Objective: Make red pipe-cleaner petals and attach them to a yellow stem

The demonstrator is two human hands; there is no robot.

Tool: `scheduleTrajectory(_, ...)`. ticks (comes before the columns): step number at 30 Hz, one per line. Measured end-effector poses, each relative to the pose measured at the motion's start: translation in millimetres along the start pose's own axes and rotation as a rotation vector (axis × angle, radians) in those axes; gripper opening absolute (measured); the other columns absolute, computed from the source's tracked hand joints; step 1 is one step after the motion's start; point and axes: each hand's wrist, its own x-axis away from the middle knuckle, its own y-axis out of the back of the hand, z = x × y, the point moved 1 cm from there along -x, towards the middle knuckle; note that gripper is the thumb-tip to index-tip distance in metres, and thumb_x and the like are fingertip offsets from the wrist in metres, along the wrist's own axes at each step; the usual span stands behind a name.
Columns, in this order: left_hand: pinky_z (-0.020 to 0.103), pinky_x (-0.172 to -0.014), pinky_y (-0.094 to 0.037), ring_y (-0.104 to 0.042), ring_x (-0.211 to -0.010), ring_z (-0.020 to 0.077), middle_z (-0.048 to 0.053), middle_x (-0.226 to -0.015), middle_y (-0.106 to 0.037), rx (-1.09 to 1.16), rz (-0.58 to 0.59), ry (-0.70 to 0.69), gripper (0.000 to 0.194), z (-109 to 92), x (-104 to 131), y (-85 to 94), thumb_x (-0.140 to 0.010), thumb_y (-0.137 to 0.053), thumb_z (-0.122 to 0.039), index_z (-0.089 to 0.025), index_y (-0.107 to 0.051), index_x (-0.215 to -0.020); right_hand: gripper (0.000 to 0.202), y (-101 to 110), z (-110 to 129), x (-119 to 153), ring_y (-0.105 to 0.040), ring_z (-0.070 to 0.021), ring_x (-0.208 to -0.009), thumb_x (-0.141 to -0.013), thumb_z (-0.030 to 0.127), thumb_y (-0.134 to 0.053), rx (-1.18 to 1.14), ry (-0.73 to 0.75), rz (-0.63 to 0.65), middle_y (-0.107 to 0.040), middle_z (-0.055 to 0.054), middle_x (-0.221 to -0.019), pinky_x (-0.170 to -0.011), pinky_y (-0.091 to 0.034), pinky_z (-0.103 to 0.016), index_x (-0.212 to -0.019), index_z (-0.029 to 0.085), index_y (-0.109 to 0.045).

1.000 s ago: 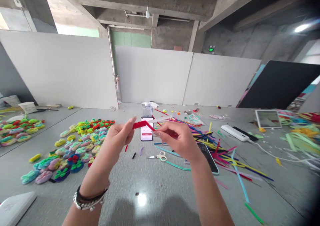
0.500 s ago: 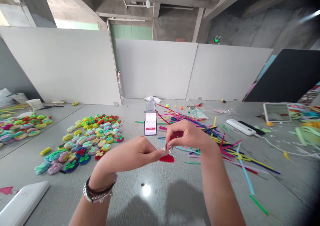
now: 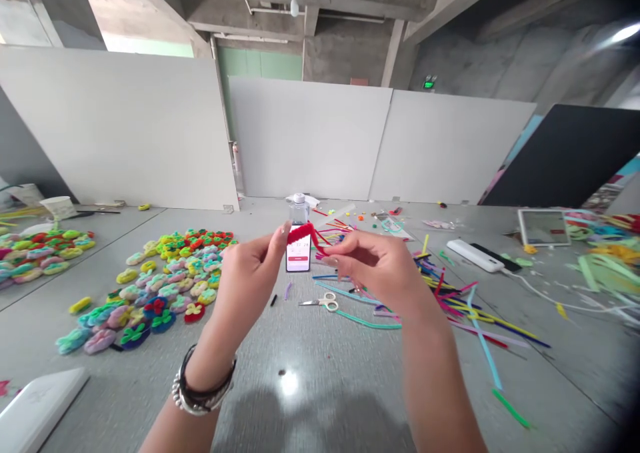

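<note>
A red pipe cleaner piece is held up in the air between my two hands, in front of the phone. My left hand pinches its thick, fuzzy left end with thumb and fingers. The thinner strand on the right bends down into a pinch of my right hand. Below the hands, on the table, lie scissors with pale handles, touching nothing I hold. A tiny black scrap and a purple scrap are near them.
Finished pipe cleaner flowers are heaped on the left. Loose coloured pipe cleaners spread to the right. A phone leans against a clear bottle. A white power bank with a cable and a white box lie farther out.
Both hands have risen from near the table, lifting the red pipe cleaner piece. The left hand has turned more upright. The scissors, hidden before, now show on the table.
</note>
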Motion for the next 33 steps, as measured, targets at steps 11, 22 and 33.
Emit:
scheduleTrajectory(11, 0.029, -0.045, -0.015, -0.013, -0.045, 0.0081, -0.007, -0.045, -0.016, 0.528, 0.382, 0.066, 0.058, 5, -2, 2.1, -0.09, -0.042, -0.056, -0.022, -0.018, -0.05, 0.024, 19, -26, -16, -0.047, -0.0052, -0.044, -0.079, 0.04, -0.071, -0.12, -0.039, 0.143, -0.057, 0.003, -0.059, -0.04, -0.038, -0.019, -0.083, 0.017, -0.069)
scheduleTrajectory(22, 0.025, -0.044, -0.016, -0.017, -0.045, 0.0062, -0.008, -0.049, -0.018, 0.638, 1.012, 0.079, 0.058, -1, 8, -5.7, -0.091, -0.042, -0.055, -0.02, -0.021, -0.05, 0.029, 27, -42, -19, -0.05, -0.0064, -0.05, -0.084, 0.042, -0.067, -0.192, 0.076, 0.588, -0.057, 0.003, -0.06, -0.046, -0.037, -0.018, -0.074, 0.015, -0.065)
scheduleTrajectory(33, 0.026, -0.045, -0.013, -0.018, -0.047, 0.0082, -0.005, -0.051, -0.02, -0.057, 0.853, -0.064, 0.054, -19, 27, -18.0, -0.093, -0.037, -0.053, -0.018, -0.026, -0.053, 0.031, 53, 1, 15, -0.044, -0.0081, -0.05, -0.087, 0.041, -0.062, 0.279, 0.144, 0.294, -0.055, 0.002, -0.057, -0.047, -0.034, -0.021, -0.068, 0.017, -0.064)
